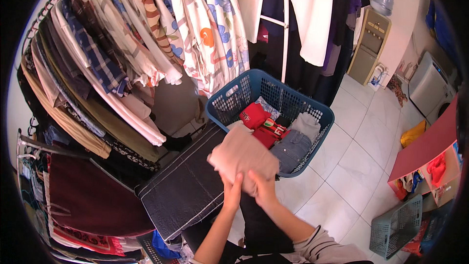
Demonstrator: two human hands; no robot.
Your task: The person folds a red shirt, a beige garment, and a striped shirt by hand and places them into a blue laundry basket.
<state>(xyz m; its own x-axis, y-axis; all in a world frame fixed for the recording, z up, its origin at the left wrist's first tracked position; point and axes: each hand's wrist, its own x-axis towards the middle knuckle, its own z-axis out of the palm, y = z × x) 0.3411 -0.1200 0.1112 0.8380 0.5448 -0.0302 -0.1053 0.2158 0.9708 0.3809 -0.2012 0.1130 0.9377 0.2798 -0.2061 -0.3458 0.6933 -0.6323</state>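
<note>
Between my left hand (232,190) and my right hand (263,189) is a folded beige-pink cloth (243,154), gripped from its near edge with both thumbs on top. It is slightly blurred and hides the near corner of a blue plastic laundry basket (269,74). Inside the basket lie a folded red garment (254,114), a red and black garment (273,129), a folded denim garment (293,150), a light grey cloth (307,126) and a blue-patterned cloth (268,107). Left of my hands stretches a black padded bench (183,187) with pale stitching.
Hanging clothes (110,62) crowd the left and back. White garments (311,18) hang on a white stand (285,36). A water dispenser (370,44), a washing machine (430,84), a pink shelf (428,146) and a grey-green basket (395,227) stand on the right over white tiles (344,168).
</note>
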